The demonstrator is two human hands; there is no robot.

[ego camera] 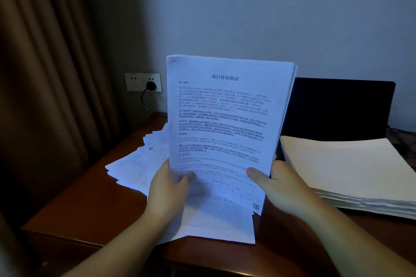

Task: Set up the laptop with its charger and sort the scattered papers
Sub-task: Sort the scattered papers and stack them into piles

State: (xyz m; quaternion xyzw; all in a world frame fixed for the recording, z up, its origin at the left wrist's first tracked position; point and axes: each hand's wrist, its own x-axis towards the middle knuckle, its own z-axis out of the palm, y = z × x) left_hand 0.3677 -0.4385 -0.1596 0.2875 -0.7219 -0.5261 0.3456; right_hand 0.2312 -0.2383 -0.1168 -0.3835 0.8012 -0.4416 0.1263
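I hold a thick sheaf of printed papers [225,114] upright over the wooden desk [94,204], printed side facing me. My left hand [167,189] grips its lower left edge, thumb on the front page. My right hand [279,184] grips the lower right edge, thumb pressed on the front. More loose sheets [139,164] lie fanned on the desk behind and under the sheaf. The laptop's dark screen [337,108] stands open at the back right. A black charger plug [151,85] sits in the wall socket [135,82], its cable hanging down.
A neat stack of cream-coloured papers [351,171] lies on the desk at the right, in front of the laptop. A brown curtain [45,74] hangs at the left. The desk's front edge runs along the bottom left.
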